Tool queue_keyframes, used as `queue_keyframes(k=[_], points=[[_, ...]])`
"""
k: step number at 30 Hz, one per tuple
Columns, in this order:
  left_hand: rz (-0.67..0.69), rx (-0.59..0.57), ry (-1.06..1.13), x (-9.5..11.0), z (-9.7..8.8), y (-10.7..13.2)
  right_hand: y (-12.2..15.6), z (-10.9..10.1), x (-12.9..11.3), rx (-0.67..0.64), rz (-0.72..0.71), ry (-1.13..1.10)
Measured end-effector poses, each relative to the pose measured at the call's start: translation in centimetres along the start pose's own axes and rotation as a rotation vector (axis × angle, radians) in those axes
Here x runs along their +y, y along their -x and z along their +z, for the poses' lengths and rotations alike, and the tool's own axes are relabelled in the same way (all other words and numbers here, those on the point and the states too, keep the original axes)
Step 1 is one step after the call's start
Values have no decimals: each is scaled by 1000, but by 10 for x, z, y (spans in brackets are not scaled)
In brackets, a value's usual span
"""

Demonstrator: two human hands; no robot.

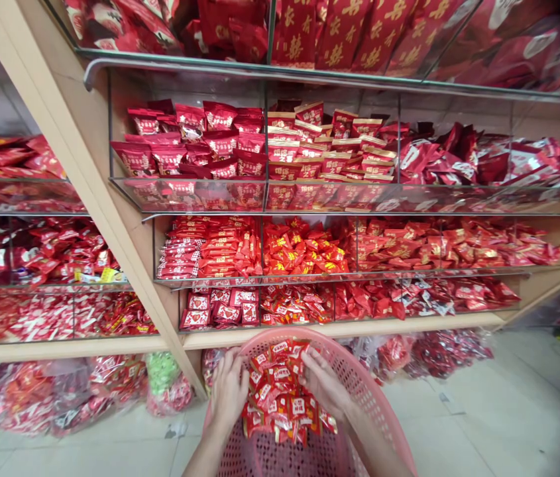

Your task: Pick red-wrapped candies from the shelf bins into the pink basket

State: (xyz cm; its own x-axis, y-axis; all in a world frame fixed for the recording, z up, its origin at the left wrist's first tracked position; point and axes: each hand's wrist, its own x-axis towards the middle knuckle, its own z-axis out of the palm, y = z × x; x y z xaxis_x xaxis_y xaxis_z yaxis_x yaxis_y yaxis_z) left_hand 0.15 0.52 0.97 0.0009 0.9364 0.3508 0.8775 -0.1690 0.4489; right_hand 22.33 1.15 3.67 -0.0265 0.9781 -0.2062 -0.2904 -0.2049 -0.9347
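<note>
A pink perforated plastic basket (382, 404) sits low in front of me, below the shelves. Between my two hands is a heap of small red candy packets (280, 391) with white and gold print. My left hand (228, 391) cups the heap from the left, fingers curled round it. My right hand (323, 383) presses on the heap from the right, fingers bent over the packets. Both hands sit inside the basket's rim.
Glass-fronted shelf bins (309, 248) full of red wrapped sweets rise in tiers ahead. A slanted wooden upright (111, 218) splits the shelving. Clear bags of candy (51, 397) lie on the pale tiled floor (498, 411) under the lowest shelf.
</note>
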Motion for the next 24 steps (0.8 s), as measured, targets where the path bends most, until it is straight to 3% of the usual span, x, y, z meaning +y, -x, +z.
queue_keyframes(k=[5, 7, 14, 19, 24], points=[[6, 10, -6, 1, -1, 0, -1, -4, 11, 38, -410, 700], [5, 11, -8, 1, -1, 0, 0, -6, 12, 22, -501, 906], [5, 1, 6, 2, -2, 0, 1, -9, 13, 31, -520, 1219], [8, 13, 26, 1, -1, 0, -8, -26, 7, 144, -506, 1320], [-4, 1, 38, 2, -2, 0, -7, -30, 0, 27, -476, 1449]])
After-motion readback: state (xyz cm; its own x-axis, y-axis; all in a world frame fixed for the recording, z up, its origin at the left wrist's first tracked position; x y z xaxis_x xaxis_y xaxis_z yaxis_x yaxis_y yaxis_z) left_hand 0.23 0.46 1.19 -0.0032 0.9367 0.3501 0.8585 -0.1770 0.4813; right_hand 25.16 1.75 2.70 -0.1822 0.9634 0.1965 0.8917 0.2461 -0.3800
